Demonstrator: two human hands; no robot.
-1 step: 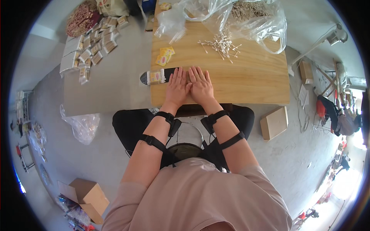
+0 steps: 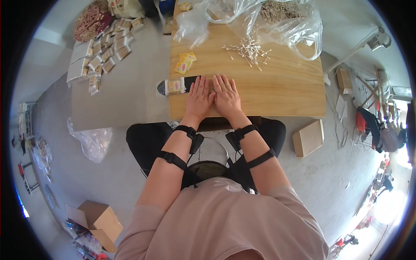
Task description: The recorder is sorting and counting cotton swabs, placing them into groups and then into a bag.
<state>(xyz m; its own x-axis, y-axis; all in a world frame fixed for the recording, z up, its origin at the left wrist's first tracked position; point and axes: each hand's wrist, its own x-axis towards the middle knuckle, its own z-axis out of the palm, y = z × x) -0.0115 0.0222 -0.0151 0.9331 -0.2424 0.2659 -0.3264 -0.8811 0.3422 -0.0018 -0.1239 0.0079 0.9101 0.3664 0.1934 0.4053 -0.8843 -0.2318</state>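
Observation:
My left hand (image 2: 199, 96) lies palm down with its fingers stretched forward, over the right part of a dark flat strip (image 2: 191, 82). Beside it, my right hand (image 2: 226, 95) is also flat, fingers extended and a little apart. Between the two hands a row of thin brown sticks (image 2: 211, 85) shows; most of it is hidden under them. To the left on the strip sits a flat pack of cotton swabs (image 2: 175, 86) with a yellow card across it. Yellow printed cards (image 2: 185, 63) lie just beyond. Farther off is a loose heap of cotton swabs (image 2: 251, 51).
Clear plastic bags (image 2: 277, 32) cover the far side of the wooden table (image 2: 286, 86), one holding many swabs. Several swab packs (image 2: 108, 50) are piled on the grey surface (image 2: 125, 95) at left. Cardboard boxes (image 2: 308, 138) stand on the floor.

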